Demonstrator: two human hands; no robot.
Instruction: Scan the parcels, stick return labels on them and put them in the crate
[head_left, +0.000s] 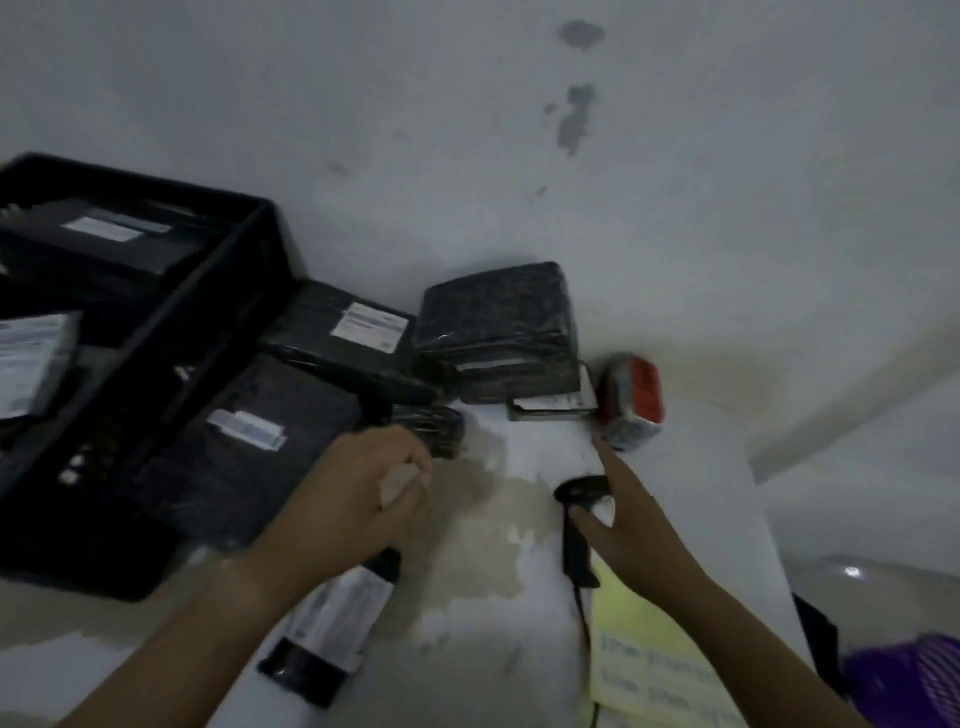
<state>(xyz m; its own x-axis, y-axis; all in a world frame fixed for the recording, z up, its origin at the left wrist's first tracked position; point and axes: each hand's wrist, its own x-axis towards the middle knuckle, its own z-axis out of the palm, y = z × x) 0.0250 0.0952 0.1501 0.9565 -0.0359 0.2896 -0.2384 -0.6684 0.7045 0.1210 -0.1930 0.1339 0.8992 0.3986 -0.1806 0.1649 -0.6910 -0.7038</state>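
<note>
Head view shows a white counter (519, 597) with stains, in weak light and a little blurred. At the left stands a black crate (171, 353), and inside it lie at least two dark parcels with white labels, one at the far side (98, 239) and one at the left edge (31, 358).

Just right of the crate lie a flat parcel (337, 332) and, nearer, a large parcel (244, 447), both with a white label on top. A cube-shaped parcel (498, 332) in shiny black wrap stands to the right of the flat parcel, touching it or almost. Further right a red and grey object (631, 400) stands near the wall.

The left hand (353, 499) has curled fingers which pinch a small white piece (400, 478); it is too blurred to say what it is. Under the left wrist lies a slim parcel (332, 623) with a long white label.

The right hand (628, 530) has its index finger straight, pointing to the red and grey object, and the thumb lies on the black scanner (576, 525). I cannot tell if the other fingers hold the scanner. Its cable (584, 618) runs toward the near edge, beside a yellow sheet (644, 660) with writing. A purple basket (909, 680) is at the near right corner.
</note>
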